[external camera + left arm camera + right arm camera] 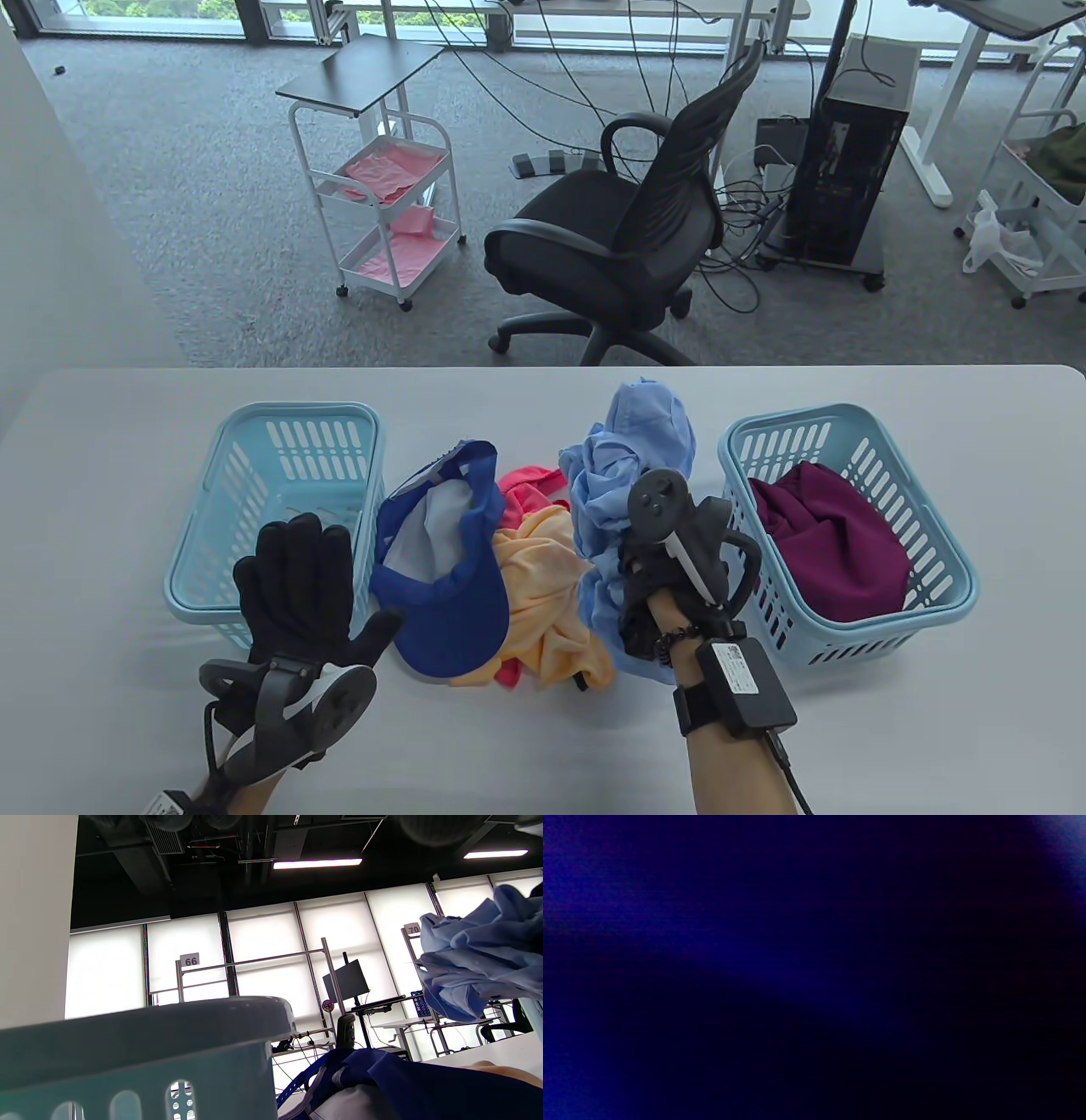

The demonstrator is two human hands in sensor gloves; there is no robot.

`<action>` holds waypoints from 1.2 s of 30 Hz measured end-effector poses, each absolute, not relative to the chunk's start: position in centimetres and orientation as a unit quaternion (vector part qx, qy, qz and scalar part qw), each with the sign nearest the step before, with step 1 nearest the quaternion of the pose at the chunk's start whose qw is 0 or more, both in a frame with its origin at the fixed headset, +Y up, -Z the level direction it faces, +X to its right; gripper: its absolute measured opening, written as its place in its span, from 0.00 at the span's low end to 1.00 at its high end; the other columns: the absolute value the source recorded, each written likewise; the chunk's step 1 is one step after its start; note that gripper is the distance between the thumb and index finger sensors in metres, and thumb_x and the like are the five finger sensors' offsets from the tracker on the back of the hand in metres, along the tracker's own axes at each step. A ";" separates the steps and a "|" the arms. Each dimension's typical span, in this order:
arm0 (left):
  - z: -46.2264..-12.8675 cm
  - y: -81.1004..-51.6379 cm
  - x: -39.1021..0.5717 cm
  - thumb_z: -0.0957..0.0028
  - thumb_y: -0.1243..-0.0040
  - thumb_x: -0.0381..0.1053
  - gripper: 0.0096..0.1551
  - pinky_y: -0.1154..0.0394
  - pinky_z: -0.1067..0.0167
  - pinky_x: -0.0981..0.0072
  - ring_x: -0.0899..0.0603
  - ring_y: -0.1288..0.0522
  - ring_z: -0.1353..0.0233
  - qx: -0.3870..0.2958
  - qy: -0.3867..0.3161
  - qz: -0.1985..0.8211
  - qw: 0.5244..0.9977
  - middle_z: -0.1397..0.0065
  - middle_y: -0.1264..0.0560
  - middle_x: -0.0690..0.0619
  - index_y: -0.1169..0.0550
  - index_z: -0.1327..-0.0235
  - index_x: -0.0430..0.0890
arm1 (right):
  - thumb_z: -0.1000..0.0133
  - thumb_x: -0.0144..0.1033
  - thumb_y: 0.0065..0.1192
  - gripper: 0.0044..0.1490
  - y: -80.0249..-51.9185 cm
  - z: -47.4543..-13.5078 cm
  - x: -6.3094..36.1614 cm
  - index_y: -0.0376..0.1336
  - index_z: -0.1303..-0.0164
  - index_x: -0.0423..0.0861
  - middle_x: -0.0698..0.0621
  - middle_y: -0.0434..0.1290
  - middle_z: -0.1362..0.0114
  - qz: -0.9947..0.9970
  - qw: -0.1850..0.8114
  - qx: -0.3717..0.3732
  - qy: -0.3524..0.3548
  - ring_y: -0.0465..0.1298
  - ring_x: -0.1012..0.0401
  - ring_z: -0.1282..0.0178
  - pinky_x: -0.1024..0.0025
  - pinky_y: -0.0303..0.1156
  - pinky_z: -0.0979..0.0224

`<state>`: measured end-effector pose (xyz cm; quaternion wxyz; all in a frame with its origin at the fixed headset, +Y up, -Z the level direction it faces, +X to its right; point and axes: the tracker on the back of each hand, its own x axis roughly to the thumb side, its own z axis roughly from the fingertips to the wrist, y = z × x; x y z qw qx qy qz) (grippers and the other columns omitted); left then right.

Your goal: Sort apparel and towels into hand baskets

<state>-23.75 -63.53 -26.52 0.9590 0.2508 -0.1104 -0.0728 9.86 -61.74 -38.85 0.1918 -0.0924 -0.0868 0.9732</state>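
My right hand (649,586) grips a crumpled light blue shirt (632,458) beside the pile in the middle of the table; its fingers are buried in the cloth. The left wrist view shows the shirt (479,959) bunched up above the table. The right wrist view is dark blue, covered by cloth. My left hand (293,586) is open, fingers spread, empty, over the front rim of the left light blue basket (293,420), which holds nothing. The pile has a blue cap (450,560), an orange towel (547,594) and a pink cloth (530,488).
The right light blue basket (789,420) holds a maroon garment (836,535). The left basket's rim (148,1027) and the blue cap (424,1086) fill the bottom of the left wrist view. An office chair (619,238) stands beyond the table's far edge.
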 end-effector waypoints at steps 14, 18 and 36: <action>-26.5 -63.5 -23.7 0.43 0.56 0.73 0.61 0.46 0.28 0.19 0.16 0.50 0.18 0.250 -0.111 -0.075 0.959 0.14 0.56 0.25 0.60 0.16 0.35 | 0.48 0.33 0.75 0.38 -50.0 -35.7 15.5 0.61 0.27 0.47 0.32 0.77 0.37 0.949 0.155 -0.098 -0.255 0.86 0.43 0.52 0.55 0.86 0.52; -26.5 -63.5 -23.7 0.43 0.56 0.72 0.61 0.46 0.28 0.19 0.17 0.50 0.18 0.249 -0.111 -0.076 0.959 0.14 0.56 0.26 0.60 0.16 0.35 | 0.47 0.32 0.74 0.38 -49.3 -35.6 18.4 0.60 0.27 0.47 0.32 0.76 0.36 0.946 0.117 -0.125 -0.275 0.85 0.43 0.50 0.54 0.86 0.50; -26.4 -63.5 -23.6 0.43 0.56 0.72 0.61 0.46 0.28 0.19 0.16 0.50 0.18 0.252 -0.107 -0.080 0.958 0.14 0.56 0.25 0.60 0.16 0.35 | 0.47 0.29 0.73 0.37 -56.9 -40.0 25.6 0.60 0.27 0.48 0.31 0.74 0.34 0.963 0.021 -0.222 -0.152 0.84 0.40 0.47 0.50 0.84 0.48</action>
